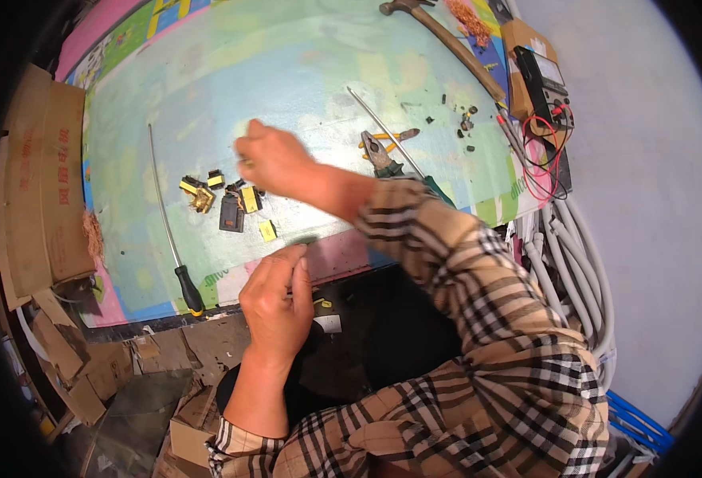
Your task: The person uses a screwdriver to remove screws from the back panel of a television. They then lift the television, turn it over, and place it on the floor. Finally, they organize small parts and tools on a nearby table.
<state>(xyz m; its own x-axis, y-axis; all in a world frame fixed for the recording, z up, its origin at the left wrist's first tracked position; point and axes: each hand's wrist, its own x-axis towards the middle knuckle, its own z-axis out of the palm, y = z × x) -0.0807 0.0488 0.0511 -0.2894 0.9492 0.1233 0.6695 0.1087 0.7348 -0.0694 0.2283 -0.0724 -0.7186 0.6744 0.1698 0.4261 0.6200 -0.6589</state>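
My right hand (275, 162) reaches across the table, slightly blurred, with its fingers curled closed just beyond a cluster of small parts. What it grips, if anything, I cannot make out. At the table's near edge, my left hand (278, 299) has its fingers bent and the thumb against them; anything in that pinch is hidden. Between and left of the hands lie several small transformers in yellow and black, among them a dark block (231, 215), a yellow-wrapped one (250, 199) and one with bare copper windings (201, 199). Nearest my left hand is a small yellow piece (267, 230).
A screwdriver (188, 288) lies at left, another (383, 127) crosses pliers (379, 153) beside my right forearm. Farther right are a hammer (454, 44), small black parts (466, 123), copper wire (472, 22) and a multimeter (538, 80) with leads. A cardboard box (44, 183) stands left.
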